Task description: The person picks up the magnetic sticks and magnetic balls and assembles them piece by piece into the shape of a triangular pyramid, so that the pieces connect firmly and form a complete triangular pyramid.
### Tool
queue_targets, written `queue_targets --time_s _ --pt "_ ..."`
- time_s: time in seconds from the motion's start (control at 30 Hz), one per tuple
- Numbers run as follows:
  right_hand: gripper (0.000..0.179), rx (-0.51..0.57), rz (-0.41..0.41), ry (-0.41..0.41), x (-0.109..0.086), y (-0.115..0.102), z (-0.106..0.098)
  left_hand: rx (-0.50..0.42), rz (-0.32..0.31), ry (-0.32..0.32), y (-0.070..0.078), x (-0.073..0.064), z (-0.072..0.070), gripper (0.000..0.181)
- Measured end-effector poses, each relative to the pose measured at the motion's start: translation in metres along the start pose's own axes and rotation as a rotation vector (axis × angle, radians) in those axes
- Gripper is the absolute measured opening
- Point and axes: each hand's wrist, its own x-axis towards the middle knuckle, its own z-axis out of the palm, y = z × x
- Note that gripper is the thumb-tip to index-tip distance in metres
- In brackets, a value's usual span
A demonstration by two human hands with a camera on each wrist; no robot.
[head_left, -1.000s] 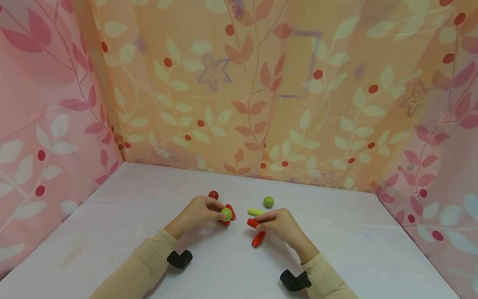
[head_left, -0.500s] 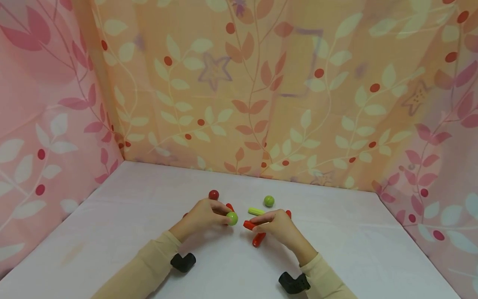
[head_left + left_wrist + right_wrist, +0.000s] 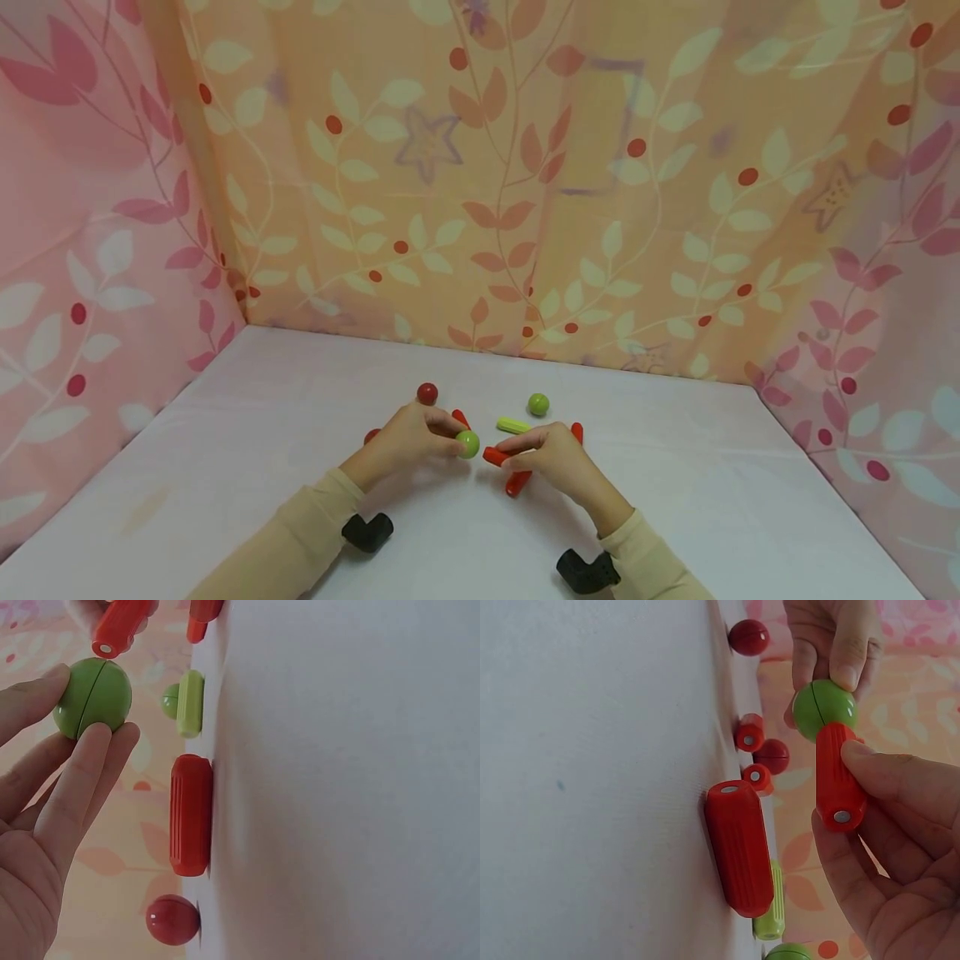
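Observation:
My left hand (image 3: 408,442) pinches a glossy green ball (image 3: 94,699) between thumb and fingertips, raised above the table. A seam runs round the ball. Facing it, my right hand (image 3: 558,462) holds a ribbed red rod (image 3: 838,776) between thumb and fingers. A silvery disc sits in the rod's end. In the head view a narrow gap separates the rod's tip from the ball; in the right wrist view the rod overlaps it. Below the right hand, another red rod (image 3: 517,483) lies on the table.
Beyond the hands lie a yellow-green rod (image 3: 513,426), a second green ball (image 3: 538,404) and a dark red ball (image 3: 427,393). Another red ball (image 3: 371,436) shows beside the left wrist. Red rods lie behind the left fingers (image 3: 461,418) and right of the right hand. Patterned cloth (image 3: 480,208) walls the white table.
My left hand has carried the green ball right and slightly nearer to me. My right hand has shifted the red rod a little left, narrowing the gap between rod and ball.

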Motion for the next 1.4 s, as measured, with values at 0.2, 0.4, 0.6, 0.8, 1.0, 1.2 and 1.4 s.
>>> queue_targets --time_s 0.2,0.4,0.6,0.8,1.0,1.2,1.4 --pt "0.020 0.018 -0.006 -0.017 -0.0006 0.0003 0.0005 0.004 -0.008 -0.011 0.0026 -0.0014 0.0007 0.021" --pt "0.022 0.025 -0.009 -0.017 -0.0020 -0.0011 0.0008 -0.006 0.025 -0.030 0.0047 -0.0028 0.0010 0.023" --pt "0.022 0.029 -0.002 -0.025 -0.0035 -0.0034 0.0017 -0.011 0.028 -0.031 0.0042 -0.0039 0.0021 0.023" --pt "0.024 0.058 0.016 -0.028 -0.0028 -0.0024 0.0012 -0.015 0.019 -0.023 0.0027 -0.0029 0.0021 0.025" --pt "0.027 0.090 0.025 -0.051 -0.0010 0.0015 0.0002 -0.036 0.021 -0.027 0.0040 -0.0031 0.0013 0.028" --pt "0.027 0.089 0.050 -0.077 0.0005 0.0032 0.0008 -0.019 0.033 -0.038 0.0030 -0.0028 0.0007 0.031" --pt "0.025 0.064 0.061 -0.086 -0.0019 0.0016 0.0021 -0.022 0.049 -0.080 0.0011 -0.0018 0.0018 0.031"
